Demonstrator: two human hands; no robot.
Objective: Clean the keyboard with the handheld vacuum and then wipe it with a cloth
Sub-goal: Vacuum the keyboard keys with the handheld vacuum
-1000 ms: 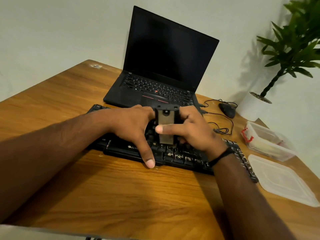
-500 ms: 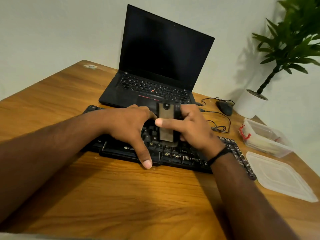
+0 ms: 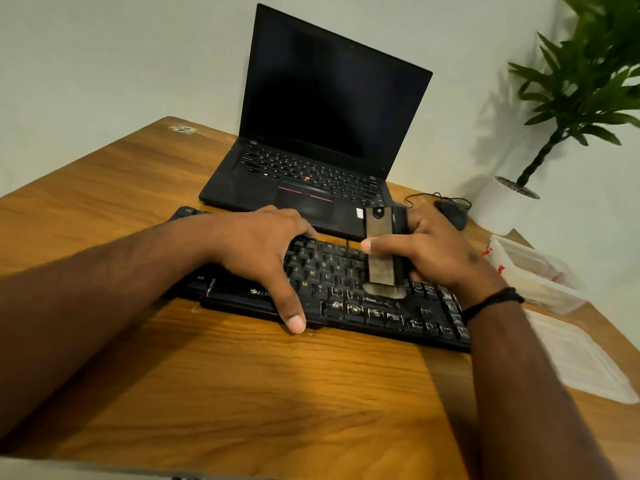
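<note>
Desk (image 3: 242, 393) holds lidless tub (image 3: 533, 271) (contents unclear), lid (image 3: 575, 362) beside.

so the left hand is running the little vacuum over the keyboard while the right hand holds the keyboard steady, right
Not quite: the hands are swapped. In the head view the right hand grips the handheld vacuum on the keyboard, while the left hand rests on the keyboard, holding it steady.

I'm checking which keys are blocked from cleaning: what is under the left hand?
The left hand rests on the black keyboard, thumb over its front edge. The keys beneath the palm are hidden. Keys between it and the handheld vacuum show.
</note>
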